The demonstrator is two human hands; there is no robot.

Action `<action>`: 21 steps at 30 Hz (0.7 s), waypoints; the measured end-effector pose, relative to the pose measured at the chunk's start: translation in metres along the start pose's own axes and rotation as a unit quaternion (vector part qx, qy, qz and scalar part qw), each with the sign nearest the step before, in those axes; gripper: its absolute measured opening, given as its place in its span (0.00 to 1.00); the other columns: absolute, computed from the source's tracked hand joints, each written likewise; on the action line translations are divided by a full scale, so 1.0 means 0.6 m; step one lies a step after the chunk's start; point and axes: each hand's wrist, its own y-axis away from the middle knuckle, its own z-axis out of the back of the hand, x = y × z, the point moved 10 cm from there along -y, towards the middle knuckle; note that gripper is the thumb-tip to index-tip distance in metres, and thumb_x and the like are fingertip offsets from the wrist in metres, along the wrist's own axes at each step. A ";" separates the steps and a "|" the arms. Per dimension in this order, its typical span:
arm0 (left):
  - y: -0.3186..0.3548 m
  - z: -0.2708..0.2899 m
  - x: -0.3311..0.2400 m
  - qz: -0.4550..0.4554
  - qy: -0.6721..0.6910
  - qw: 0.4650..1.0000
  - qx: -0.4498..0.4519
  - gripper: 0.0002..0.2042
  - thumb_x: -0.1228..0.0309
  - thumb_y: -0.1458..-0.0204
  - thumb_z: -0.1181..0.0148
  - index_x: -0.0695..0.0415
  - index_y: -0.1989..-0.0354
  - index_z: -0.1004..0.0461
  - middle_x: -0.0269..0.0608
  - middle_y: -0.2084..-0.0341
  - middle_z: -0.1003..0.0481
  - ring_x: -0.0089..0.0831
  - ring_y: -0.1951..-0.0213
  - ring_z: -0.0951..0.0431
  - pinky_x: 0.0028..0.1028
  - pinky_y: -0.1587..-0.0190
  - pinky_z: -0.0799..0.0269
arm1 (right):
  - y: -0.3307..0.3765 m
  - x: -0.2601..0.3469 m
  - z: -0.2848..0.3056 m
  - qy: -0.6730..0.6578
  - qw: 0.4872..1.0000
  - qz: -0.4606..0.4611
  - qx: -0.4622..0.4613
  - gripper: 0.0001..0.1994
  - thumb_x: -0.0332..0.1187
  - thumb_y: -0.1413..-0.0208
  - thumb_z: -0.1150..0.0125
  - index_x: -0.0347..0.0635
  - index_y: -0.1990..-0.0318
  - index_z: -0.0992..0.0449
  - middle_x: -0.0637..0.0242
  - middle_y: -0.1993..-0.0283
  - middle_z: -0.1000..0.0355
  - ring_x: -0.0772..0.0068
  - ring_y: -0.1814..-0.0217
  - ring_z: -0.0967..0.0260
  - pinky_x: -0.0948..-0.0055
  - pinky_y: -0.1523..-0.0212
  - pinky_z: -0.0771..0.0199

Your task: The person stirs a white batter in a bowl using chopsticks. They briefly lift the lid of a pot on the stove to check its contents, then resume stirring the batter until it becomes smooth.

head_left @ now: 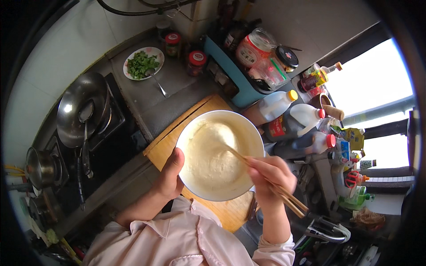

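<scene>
A white bowl [183, 181] of pale, creamy batter [208, 153] is in front of me, above a wooden board [165, 141]. My left hand [171, 177] grips the bowl's left side, thumb up along the outer wall and the other fingers hidden beneath. Wooden chopsticks [288, 200] are held in my right hand [271, 177], at the bowl's right rim. Their tips dip into the batter near its middle and are blurred there. The batter's surface shows swirls and small lumps.
On the left, a wok [71, 126] with a ladle [86, 133] sits on the stove, beside a small pot [41, 167]. Behind the board lie a plate [128, 73] of chopped greens and a spoon [159, 85]. Jars, large bottles [277, 106] and a faucet [328, 230] line the right.
</scene>
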 end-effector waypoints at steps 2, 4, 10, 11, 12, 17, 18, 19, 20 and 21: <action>0.000 0.011 -0.004 -0.005 0.012 1.000 -0.019 0.36 0.43 0.41 0.58 0.59 0.33 0.51 0.44 0.39 0.40 0.34 0.37 0.40 0.34 0.37 0.43 | 0.008 0.000 0.039 -0.065 0.996 0.003 -0.062 0.08 0.30 0.51 0.31 0.38 0.65 0.21 0.60 0.71 0.25 0.69 0.72 0.26 0.74 0.71 0.25; 0.004 0.019 -0.003 -0.007 0.018 0.999 -0.035 0.36 0.45 0.42 0.55 0.59 0.34 0.49 0.43 0.40 0.39 0.33 0.38 0.38 0.33 0.38 0.42 | 0.014 -0.012 0.062 -0.170 0.978 0.002 -0.118 0.09 0.31 0.48 0.33 0.34 0.66 0.23 0.57 0.71 0.25 0.69 0.71 0.26 0.74 0.69 0.25; 0.006 0.024 -0.001 -0.010 0.014 0.999 -0.046 0.36 0.45 0.42 0.53 0.59 0.33 0.51 0.44 0.39 0.40 0.33 0.38 0.39 0.34 0.38 0.42 | 0.007 -0.043 0.067 -0.033 0.995 -0.025 -0.090 0.07 0.27 0.51 0.32 0.35 0.66 0.22 0.61 0.71 0.25 0.72 0.73 0.28 0.78 0.71 0.29; 0.007 0.025 -0.001 -0.013 0.010 0.999 -0.049 0.36 0.45 0.42 0.53 0.59 0.33 0.51 0.44 0.39 0.40 0.33 0.38 0.40 0.34 0.38 0.43 | 0.008 -0.047 0.063 -0.018 0.997 -0.036 -0.071 0.06 0.26 0.51 0.32 0.36 0.66 0.21 0.62 0.72 0.25 0.73 0.73 0.29 0.78 0.71 0.29; 0.008 0.026 -0.001 -0.017 0.008 0.998 -0.052 0.36 0.45 0.42 0.53 0.59 0.33 0.52 0.44 0.39 0.41 0.34 0.38 0.40 0.34 0.38 0.43 | 0.010 -0.050 0.058 -0.003 0.998 -0.047 -0.052 0.06 0.26 0.51 0.32 0.36 0.66 0.21 0.62 0.72 0.26 0.73 0.74 0.29 0.78 0.72 0.30; 0.007 0.031 -0.005 -0.036 0.004 0.998 -0.058 0.38 0.45 0.43 0.51 0.60 0.33 0.52 0.45 0.39 0.41 0.34 0.38 0.40 0.34 0.38 0.43 | 0.032 -0.043 0.040 0.014 0.994 -0.101 0.044 0.06 0.24 0.53 0.31 0.38 0.67 0.20 0.63 0.73 0.26 0.74 0.75 0.29 0.79 0.74 0.30; 0.007 0.032 -0.005 -0.038 0.004 0.997 -0.060 0.39 0.44 0.44 0.51 0.60 0.33 0.52 0.45 0.39 0.41 0.34 0.38 0.40 0.34 0.38 0.43 | 0.040 -0.047 0.036 -0.012 0.993 -0.113 0.039 0.05 0.23 0.54 0.31 0.37 0.68 0.20 0.62 0.73 0.26 0.73 0.75 0.28 0.78 0.74 0.30; 0.006 0.033 -0.004 -0.038 0.003 0.997 -0.062 0.38 0.44 0.43 0.51 0.60 0.33 0.52 0.45 0.39 0.41 0.34 0.38 0.40 0.34 0.38 0.43 | 0.048 -0.049 0.029 -0.024 0.989 -0.137 0.054 0.05 0.22 0.54 0.32 0.36 0.69 0.20 0.61 0.73 0.25 0.72 0.75 0.27 0.77 0.74 0.29; 0.005 0.034 -0.003 -0.038 0.001 0.997 -0.064 0.38 0.44 0.43 0.51 0.59 0.33 0.52 0.45 0.39 0.41 0.34 0.38 0.39 0.34 0.38 0.43 | 0.049 -0.044 0.019 -0.051 0.987 -0.138 0.072 0.04 0.22 0.54 0.32 0.35 0.69 0.20 0.61 0.72 0.25 0.71 0.75 0.27 0.77 0.74 0.29; 0.005 0.035 -0.001 -0.038 -0.001 0.997 -0.066 0.38 0.44 0.43 0.52 0.59 0.33 0.52 0.45 0.39 0.40 0.33 0.38 0.39 0.34 0.38 0.42 | 0.050 -0.039 0.006 -0.078 0.983 -0.138 0.089 0.04 0.22 0.54 0.32 0.35 0.69 0.20 0.60 0.72 0.24 0.71 0.75 0.27 0.76 0.74 0.29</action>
